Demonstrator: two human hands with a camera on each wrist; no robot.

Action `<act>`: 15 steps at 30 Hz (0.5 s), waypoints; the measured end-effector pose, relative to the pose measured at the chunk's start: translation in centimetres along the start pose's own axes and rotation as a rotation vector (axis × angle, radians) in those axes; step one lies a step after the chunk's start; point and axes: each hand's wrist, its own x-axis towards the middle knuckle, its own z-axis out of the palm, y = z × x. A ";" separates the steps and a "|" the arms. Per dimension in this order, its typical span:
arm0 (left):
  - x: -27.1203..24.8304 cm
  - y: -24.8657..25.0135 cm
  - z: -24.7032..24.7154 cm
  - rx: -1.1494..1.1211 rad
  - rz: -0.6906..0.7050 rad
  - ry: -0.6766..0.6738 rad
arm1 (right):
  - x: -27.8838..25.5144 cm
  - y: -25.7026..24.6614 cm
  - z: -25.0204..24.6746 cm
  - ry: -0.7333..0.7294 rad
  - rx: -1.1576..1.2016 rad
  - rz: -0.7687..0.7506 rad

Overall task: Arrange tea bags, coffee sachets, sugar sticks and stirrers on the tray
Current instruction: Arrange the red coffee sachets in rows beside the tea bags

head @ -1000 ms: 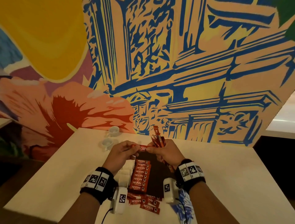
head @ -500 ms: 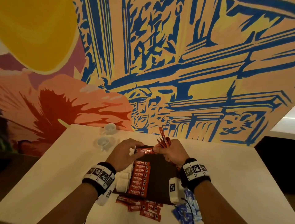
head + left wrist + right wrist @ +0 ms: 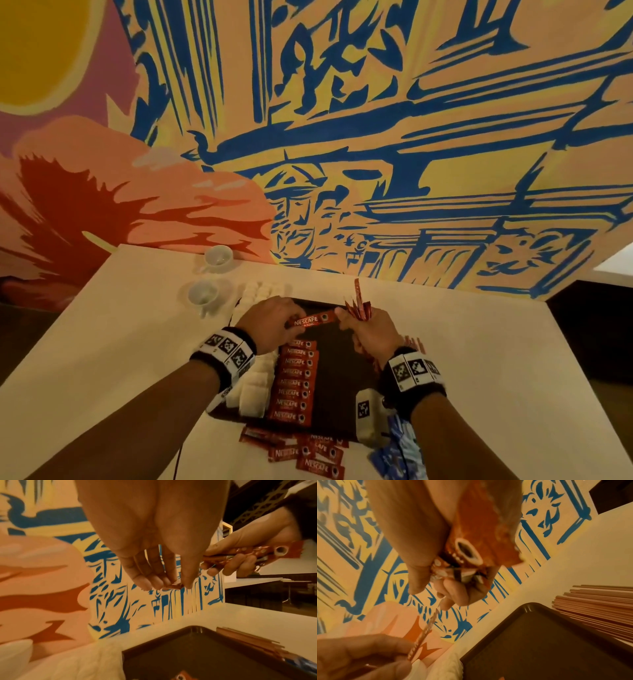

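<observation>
A dark rectangular tray [image 3: 342, 363] lies on the white table, with a column of red coffee sachets [image 3: 294, 380] along its left part and white tea bags [image 3: 255, 387] beside them. One red coffee sachet [image 3: 311, 321] hangs level above the tray's far end. My left hand [image 3: 274, 323] pinches its left end [image 3: 173, 586]. My right hand [image 3: 363, 329] pinches its right end and also grips a bundle of sachets [image 3: 358, 306] in the palm [image 3: 471, 545]. Thin wooden stirrers [image 3: 594, 601] lie just right of the tray.
Two white cups [image 3: 219, 257] [image 3: 203, 294] stand at the far left by the painted wall. Loose red sachets [image 3: 308, 452] and blue packets [image 3: 397, 452] lie at the table's near edge. More white tea bags [image 3: 260, 291] sit beyond the tray.
Both hands have moved forward and lower with the single sachet, now over the tray's far end. The view has tilted upward toward the wall.
</observation>
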 end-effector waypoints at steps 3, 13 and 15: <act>1.8 -2.0 1.9 0.018 -0.120 -0.074 | 1.2 0.7 0.2 0.028 -0.026 0.074; 6.9 -5.1 8.3 0.309 -0.165 -0.330 | 2.2 2.8 1.3 -0.011 -0.077 0.180; 7.6 -5.3 9.3 0.332 -0.153 -0.345 | 2.1 3.2 1.3 -0.007 -0.102 0.184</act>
